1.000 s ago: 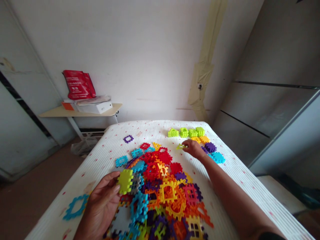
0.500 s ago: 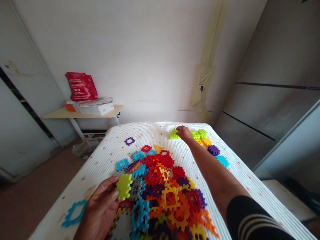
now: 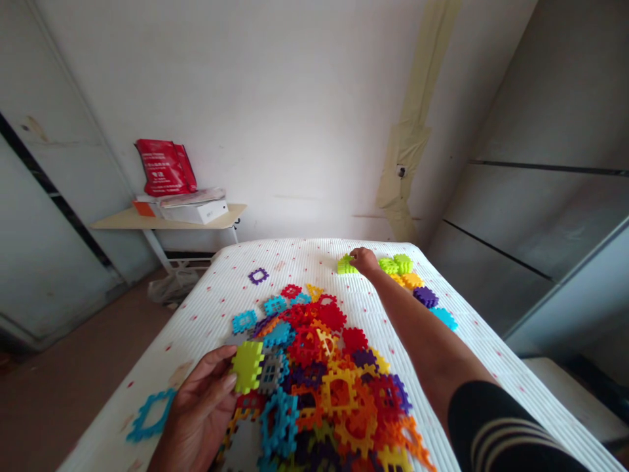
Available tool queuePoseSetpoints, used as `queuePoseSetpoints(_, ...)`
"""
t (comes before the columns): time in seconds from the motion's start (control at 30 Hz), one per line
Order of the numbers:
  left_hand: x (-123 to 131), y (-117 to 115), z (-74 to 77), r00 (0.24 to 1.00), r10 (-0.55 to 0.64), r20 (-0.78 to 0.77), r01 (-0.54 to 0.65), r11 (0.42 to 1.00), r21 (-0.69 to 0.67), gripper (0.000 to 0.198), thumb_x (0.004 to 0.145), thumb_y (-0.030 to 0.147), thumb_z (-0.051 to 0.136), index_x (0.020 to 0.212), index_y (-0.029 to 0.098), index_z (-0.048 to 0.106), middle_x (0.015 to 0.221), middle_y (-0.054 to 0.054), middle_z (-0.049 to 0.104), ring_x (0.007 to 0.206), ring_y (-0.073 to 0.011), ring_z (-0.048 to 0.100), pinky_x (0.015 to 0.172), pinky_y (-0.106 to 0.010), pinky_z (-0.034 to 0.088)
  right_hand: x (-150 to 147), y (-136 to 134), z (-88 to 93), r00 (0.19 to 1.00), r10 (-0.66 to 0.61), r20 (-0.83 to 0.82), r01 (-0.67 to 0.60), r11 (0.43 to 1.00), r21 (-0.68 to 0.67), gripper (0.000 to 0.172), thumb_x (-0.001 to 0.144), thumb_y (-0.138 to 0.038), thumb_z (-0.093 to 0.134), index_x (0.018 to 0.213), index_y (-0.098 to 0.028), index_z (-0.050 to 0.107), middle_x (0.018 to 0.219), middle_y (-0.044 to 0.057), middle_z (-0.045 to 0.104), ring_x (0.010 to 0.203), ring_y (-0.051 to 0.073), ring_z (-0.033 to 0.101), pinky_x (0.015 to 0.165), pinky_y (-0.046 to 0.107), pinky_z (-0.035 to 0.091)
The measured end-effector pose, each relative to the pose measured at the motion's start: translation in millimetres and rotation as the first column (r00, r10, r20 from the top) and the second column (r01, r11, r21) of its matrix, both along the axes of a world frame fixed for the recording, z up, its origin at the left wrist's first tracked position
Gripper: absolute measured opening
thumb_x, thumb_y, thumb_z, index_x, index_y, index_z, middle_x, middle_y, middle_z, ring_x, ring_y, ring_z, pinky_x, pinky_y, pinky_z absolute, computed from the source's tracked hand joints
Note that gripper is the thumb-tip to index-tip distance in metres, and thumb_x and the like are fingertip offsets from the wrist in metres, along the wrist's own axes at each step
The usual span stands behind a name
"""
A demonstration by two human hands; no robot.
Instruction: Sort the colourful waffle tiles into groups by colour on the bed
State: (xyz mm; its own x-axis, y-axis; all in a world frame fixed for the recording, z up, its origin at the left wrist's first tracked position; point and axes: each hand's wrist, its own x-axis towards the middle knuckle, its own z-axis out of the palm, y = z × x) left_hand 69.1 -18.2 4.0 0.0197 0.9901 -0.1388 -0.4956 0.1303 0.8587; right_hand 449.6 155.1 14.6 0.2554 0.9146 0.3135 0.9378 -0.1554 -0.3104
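Note:
A heap of colourful interlocking plastic tiles [image 3: 324, 373] lies on a white dotted bed cover [image 3: 295, 262]. My left hand [image 3: 201, 406] pinches a lime green square tile [image 3: 247, 366] at the heap's near left edge. My right hand [image 3: 364, 260] reaches to the far side, fingers closed on the row of lime green tiles [image 3: 346, 265] stacked there. More green tiles [image 3: 397, 264] continue to its right. Below them lie sorted orange [image 3: 410, 280], purple [image 3: 425, 296] and blue tiles [image 3: 445, 318].
A lone purple frame tile [image 3: 258, 275] lies at the far left of the bed, a blue frame tile [image 3: 147, 416] at the near left. A side table [image 3: 167, 223] with a white box and red bag [image 3: 164, 167] stands by the wall. Grey cabinet panels flank the right.
My right hand carried a small green piece from beside the sorted tiles up to the green row at the far edge. My left hand kept holding its green tile in place.

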Motion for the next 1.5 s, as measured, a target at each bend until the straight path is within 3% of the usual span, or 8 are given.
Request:
queuePoseSetpoints(0.27,9.9,-2.8,5.6,0.996,0.070,-0.049,-0.065,0.993,0.094,0.049,0.053,0.021,0.079,0.100,0.021,0.064,0.091,-0.003,0.066,0.080,-0.0161,0.061,0.068,-0.025,0.049,-12.2,-17.0,16.4,0.998,0.055,-0.029,-0.053,0.996,0.068,0.035,0.072,-0.011,0.059,0.107,-0.011,0.065,0.103,0.013,0.065,0.088,0.019,0.061,0.082,0.028,0.044)
queuePoseSetpoints(0.4,11.4,-3.4,0.6,0.975,0.138,-0.175,-0.110,0.981,0.158,0.053,0.056,0.023,0.077,0.106,0.019,0.061,0.087,-0.003,0.065,0.078,-0.0150,0.060,0.069,-0.024,0.048,-46.9,-47.2,23.2,0.955,0.267,-0.129,-0.241,0.952,0.187,0.023,0.073,-0.015,0.060,0.094,-0.016,0.068,0.090,0.006,0.068,0.076,0.016,0.061,0.075,0.026,0.046)
queuePoseSetpoints(0.6,16.3,-6.9,-2.7,0.945,0.106,-0.309,-0.042,0.977,0.207,0.054,0.060,0.026,0.076,0.111,0.019,0.059,0.089,-0.004,0.066,0.078,-0.0164,0.061,0.066,-0.023,0.049,-132.6,-130.1,25.2,0.593,0.679,-0.434,-0.648,0.722,0.245,0.020,0.081,-0.026,0.055,0.097,-0.018,0.064,0.088,0.002,0.067,0.075,0.013,0.061,0.068,0.023,0.047)
queuePoseSetpoints(0.7,19.0,-8.3,-1.1,0.941,0.115,-0.317,-0.049,0.977,0.207,0.058,0.060,0.027,0.076,0.114,0.020,0.058,0.091,-0.005,0.067,0.077,-0.0178,0.062,0.064,-0.024,0.049,-165.5,-162.7,29.1,0.548,0.800,-0.242,-0.762,0.597,0.249,0.032,0.080,-0.031,0.060,0.111,-0.022,0.060,0.107,0.004,0.064,0.095,0.016,0.059,0.082,0.027,0.046)
queuePoseSetpoints(0.77,19.1,-7.9,-1.4,0.945,0.129,-0.300,-0.062,0.973,0.221,0.059,0.060,0.028,0.077,0.115,0.020,0.057,0.093,-0.005,0.067,0.079,-0.0176,0.062,0.066,-0.023,0.049,-178.9,-175.0,31.2,0.572,0.816,-0.084,-0.793,0.576,0.200,0.049,0.076,-0.037,0.065,0.121,-0.020,0.053,0.118,0.009,0.058,0.108,0.021,0.052,0.090,0.033,0.044)
queuePoseSetpoints(0.93,16.9,-4.2,-5.3,0.961,0.096,-0.258,-0.043,0.978,0.202,0.059,0.061,0.030,0.077,0.116,0.022,0.056,0.093,-0.003,0.066,0.077,-0.0149,0.061,0.065,-0.021,0.049,-191.6,-181.8,29.0,0.625,0.775,0.089,-0.779,0.613,0.129,0.056,0.074,-0.037,0.067,0.123,-0.017,0.049,0.118,0.013,0.056,0.108,0.026,0.050,0.092,0.038,0.042)
queuePoseSetpoints(1.2,16.8,-5.3,-5.1,0.962,0.085,-0.258,-0.034,0.981,0.193,0.053,0.060,0.032,0.077,0.110,0.021,0.061,0.093,-0.003,0.066,0.072,-0.0141,0.061,0.060,-0.021,0.050,-183.0,-179.7,30.3,0.652,0.751,0.107,-0.757,0.638,0.138,0.051,0.076,-0.035,0.063,0.121,-0.015,0.051,0.114,0.012,0.058,0.104,0.025,0.052,0.090,0.035,0.043)
queuePoseSetpoints(1.5,14.3,-3.5,-4.4,0.964,0.159,-0.212,-0.107,0.966,0.236,0.039,0.063,0.034,0.075,0.098,0.022,0.064,0.087,0.000,0.068,0.072,-0.0140,0.062,0.065,-0.022,0.051,-89.0,-152.3,24.4,0.928,0.371,0.009,-0.368,0.915,0.169,0.043,0.078,-0.036,0.061,0.115,-0.015,0.057,0.105,0.012,0.060,0.096,0.022,0.057,0.084,0.034,0.045)
